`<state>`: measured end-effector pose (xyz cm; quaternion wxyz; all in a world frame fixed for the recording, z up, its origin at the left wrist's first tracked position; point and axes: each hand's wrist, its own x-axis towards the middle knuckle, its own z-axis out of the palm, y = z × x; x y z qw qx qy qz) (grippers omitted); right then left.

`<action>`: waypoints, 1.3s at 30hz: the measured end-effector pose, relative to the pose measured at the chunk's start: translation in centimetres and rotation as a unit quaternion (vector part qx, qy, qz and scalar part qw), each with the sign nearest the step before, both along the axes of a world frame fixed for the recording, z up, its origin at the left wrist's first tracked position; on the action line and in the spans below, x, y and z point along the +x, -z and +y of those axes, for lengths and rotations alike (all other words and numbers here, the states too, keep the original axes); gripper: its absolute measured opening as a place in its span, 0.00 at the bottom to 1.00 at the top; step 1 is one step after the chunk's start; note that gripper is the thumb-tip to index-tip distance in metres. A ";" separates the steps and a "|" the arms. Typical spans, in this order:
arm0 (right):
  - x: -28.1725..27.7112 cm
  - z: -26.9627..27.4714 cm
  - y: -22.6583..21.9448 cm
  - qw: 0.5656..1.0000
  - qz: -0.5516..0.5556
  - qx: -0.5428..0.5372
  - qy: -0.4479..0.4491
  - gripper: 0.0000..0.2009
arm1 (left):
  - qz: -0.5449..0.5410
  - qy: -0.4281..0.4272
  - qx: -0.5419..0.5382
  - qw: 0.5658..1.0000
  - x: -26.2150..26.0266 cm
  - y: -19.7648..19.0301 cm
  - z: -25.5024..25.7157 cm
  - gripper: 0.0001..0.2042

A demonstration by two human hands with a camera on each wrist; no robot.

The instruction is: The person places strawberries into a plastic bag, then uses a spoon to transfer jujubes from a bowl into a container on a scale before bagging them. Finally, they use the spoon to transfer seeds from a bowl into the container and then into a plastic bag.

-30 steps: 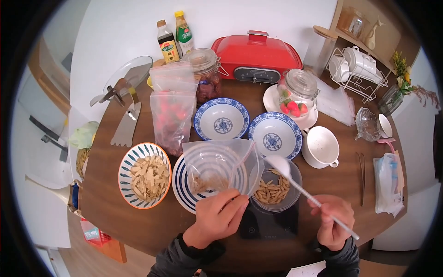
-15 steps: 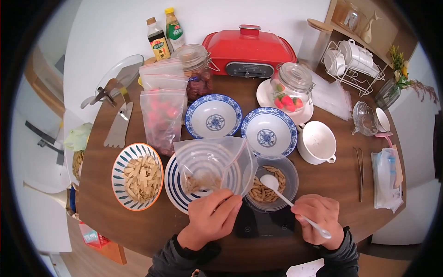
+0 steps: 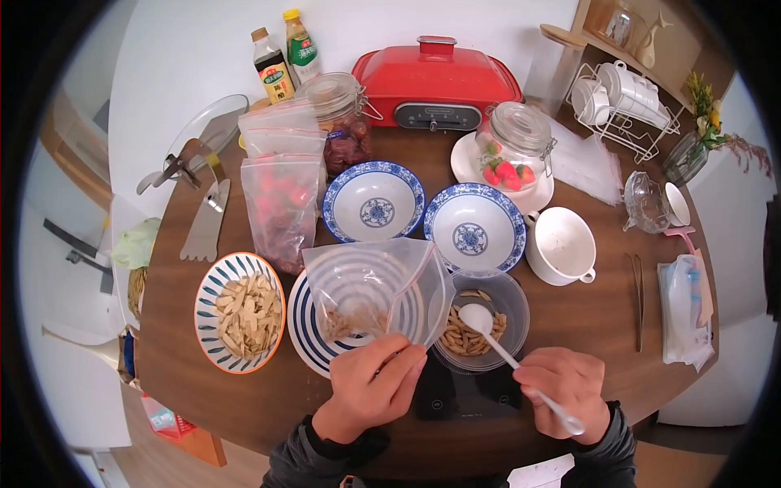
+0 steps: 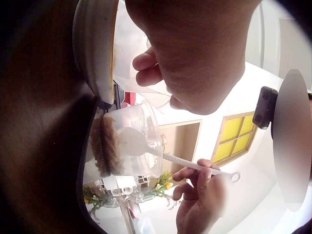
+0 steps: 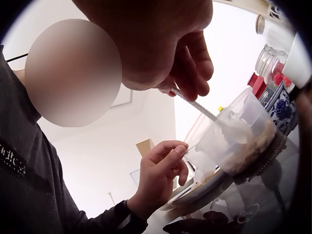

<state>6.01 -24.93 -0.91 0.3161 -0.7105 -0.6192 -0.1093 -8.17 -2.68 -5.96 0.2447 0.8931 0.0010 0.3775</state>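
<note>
My left hand (image 3: 370,390) pinches the rim of a clear zip bag (image 3: 358,272) with some pale flaky pieces at its bottom, over a blue-ringed plate (image 3: 297,313). In my right hand (image 3: 565,386) is a long-handled white spoon (image 3: 504,355), its bowl down among slender tan pieces (image 3: 462,340) inside a clear plastic tub (image 3: 521,307). The tub stands on a black kitchen scale (image 3: 439,404), with the bag's edge overlapping its left rim. From the right wrist view, the spoon bowl (image 5: 236,131) shows through the tub wall.
An oval bowl of pale slices (image 3: 248,317) sits at the left. Behind are two blue-white bowls (image 3: 374,183), a bag of red fruit (image 3: 281,215), a strawberry jar (image 3: 517,142) and a red electric cooker (image 3: 439,77). A white two-handled cup (image 3: 561,244) and tweezers (image 3: 639,301) lie to the right.
The spoon has come down from above the tub into the tan pieces, my right hand shifting a little left. My left hand keeps its hold on the bag. The head view has shifted slightly.
</note>
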 end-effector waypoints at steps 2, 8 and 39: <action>0.2 -0.1 -0.3 0.999 -0.014 0.029 0.032 0.18 | 0.002 0.001 0.000 1.000 -0.1 0.0 0.0 0.10; 0.9 0.5 0.4 0.999 -0.016 0.000 0.043 0.18 | 0.002 0.002 -0.001 1.000 0.0 0.0 0.0 0.10; 0.9 -0.2 1.4 0.967 0.237 0.055 0.069 0.07 | 0.006 0.006 -0.005 1.000 0.0 -0.1 0.0 0.10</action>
